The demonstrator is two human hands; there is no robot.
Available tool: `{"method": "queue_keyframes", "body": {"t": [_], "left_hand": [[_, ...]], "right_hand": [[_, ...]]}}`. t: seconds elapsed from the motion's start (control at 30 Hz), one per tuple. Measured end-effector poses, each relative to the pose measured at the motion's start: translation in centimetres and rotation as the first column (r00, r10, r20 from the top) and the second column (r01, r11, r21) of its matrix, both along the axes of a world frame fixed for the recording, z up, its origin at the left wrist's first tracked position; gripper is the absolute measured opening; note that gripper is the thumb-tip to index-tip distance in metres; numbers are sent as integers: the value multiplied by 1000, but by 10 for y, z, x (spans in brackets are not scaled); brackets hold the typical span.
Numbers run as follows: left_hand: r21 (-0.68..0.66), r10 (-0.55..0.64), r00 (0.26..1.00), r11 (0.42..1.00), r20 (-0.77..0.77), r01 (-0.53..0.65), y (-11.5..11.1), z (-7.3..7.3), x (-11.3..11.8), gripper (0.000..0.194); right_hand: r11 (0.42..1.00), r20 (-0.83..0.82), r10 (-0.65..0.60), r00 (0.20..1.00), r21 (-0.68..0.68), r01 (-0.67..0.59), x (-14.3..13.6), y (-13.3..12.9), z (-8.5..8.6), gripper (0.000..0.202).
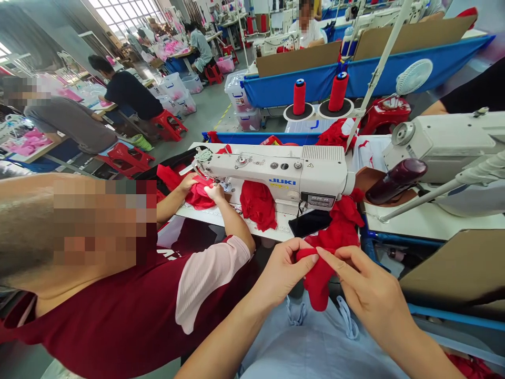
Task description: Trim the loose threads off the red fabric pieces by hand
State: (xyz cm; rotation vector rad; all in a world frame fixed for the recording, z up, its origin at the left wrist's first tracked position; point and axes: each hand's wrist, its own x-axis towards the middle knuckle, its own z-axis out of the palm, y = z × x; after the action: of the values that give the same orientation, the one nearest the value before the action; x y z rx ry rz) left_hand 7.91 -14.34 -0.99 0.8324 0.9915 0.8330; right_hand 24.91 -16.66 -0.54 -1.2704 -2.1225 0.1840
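Observation:
In front of my light blue apron I hold a small red fabric piece [317,287] with a rounded lower end hanging down. My left hand [282,271] pinches its upper left edge between thumb and fingers. On the other side my right hand [366,287] grips the upper right edge, its index finger lying along the top; its thumb is hidden. Just behind the piece, more red fabric [341,226] hangs over the edge of the white sewing table [284,231]. What shape the held piece has when spread out I cannot tell.
At my left a person in a maroon top [118,310] works red cloth under a JUKI sewing machine [272,171]. A black phone-like object [310,223] lies on that table. Right stand a second machine [445,147], a dark bottle [396,181] and a cardboard panel [457,273].

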Motion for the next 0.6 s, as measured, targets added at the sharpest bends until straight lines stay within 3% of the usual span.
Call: {"method": "queue_keyframes", "body": {"t": [0.23,0.33,0.47,0.6], "left_hand": [[73,-15,995,997,-101,23,0,6,3,33],[156,15,989,988,-148,9,2,7,8,32],[95,-25,998,995,-58,30,7,6,15,35],[14,-72,996,997,62,71,12,5,22,36]], "right_hand": [[999,-7,13,1000,-45,-13,4,-1,-4,41],[998,-89,-28,996,-53,23,3,-3,-7,41],[997,-325,-60,944,-69,40,2,-3,-6,41],[994,-425,-56,904,-113,8,9,-3,-4,42]]}}
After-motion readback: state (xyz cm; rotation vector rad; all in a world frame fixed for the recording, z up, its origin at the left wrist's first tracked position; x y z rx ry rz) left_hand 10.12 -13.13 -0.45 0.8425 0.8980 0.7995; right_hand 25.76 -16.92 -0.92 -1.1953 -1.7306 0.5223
